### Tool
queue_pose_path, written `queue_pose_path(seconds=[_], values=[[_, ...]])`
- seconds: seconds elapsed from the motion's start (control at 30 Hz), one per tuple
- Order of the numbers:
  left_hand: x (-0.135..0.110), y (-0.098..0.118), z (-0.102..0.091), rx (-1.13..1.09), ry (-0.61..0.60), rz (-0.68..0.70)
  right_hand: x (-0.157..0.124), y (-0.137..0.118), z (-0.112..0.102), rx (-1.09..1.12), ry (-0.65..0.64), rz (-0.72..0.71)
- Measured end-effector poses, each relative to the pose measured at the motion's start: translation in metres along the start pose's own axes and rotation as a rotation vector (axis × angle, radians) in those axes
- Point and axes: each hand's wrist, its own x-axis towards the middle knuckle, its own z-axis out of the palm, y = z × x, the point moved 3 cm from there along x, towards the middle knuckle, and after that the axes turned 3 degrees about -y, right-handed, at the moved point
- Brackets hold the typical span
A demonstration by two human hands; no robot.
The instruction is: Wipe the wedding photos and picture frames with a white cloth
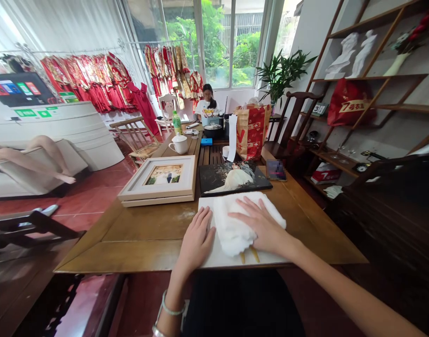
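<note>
Little could be read. A red bag (349, 106) on the shelf (403, 77) at the right carried a pale band with a large "7" – the Chinese characters after it were too small to make out. Beside it, a small dark card (319, 109) showed the white digits "3" and "4". The paper bag (252, 131) standing on the worktop (137, 234) bore pale letter-like marks resembling "W", not clearly legible. The screen (19, 89) at the far left showed coloured tiles – their captions were blurred. The green bottle (177, 124) had a label that was unreadable.
</note>
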Motion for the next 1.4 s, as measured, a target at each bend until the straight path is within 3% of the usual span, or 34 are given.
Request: queue_pose_path(seconds=[0.13, 0.23, 0.33, 0.57, 0.67, 0.77, 0.97, 1.1, 1.23, 1.4], values=[[0.000, 0.000, 0.001, -0.006, 0.026, 0.015, 0.026, 0.040, -0.002, -0.014, 0.019, 0.140], [0.000, -0.001, 0.001, -0.002, 0.033, 0.014, 0.025, 0.045, -0.004, -0.017, 0.019, 0.185], [0.000, 0.000, 0.001, -0.005, 0.042, 0.011, 0.006, 0.027, -0.001, 0.001, 0.007, 0.155], [0.000, 0.006, -0.002, 0.021, 0.014, -0.018, -0.074, -0.032, 0.002, 0.093, -0.059, 0.064], [0.000, 0.007, -0.003, 0.027, 0.008, -0.013, -0.084, -0.039, -0.001, 0.100, -0.075, 0.007], [0.000, 0.006, -0.003, 0.027, 0.011, -0.003, -0.067, -0.022, -0.003, 0.091, -0.036, 0.013], [0.000, 0.002, -0.001, 0.017, 0.036, 0.023, -0.010, 0.038, -0.006, 0.069, 0.055, 0.024], [0.000, 0.000, 0.000, 0.015, 0.036, 0.012, 0.003, 0.052, -0.007, 0.084, 0.063, 0.023], [0.000, 0.001, 0.000, 0.012, 0.035, 0.008, -0.017, 0.034, -0.005, 0.090, 0.075, 0.016], [0.000, 0.003, 0.000, 0.009, 0.017, -0.018, -0.069, -0.009, -0.004, 0.179, -0.013, -0.069]])
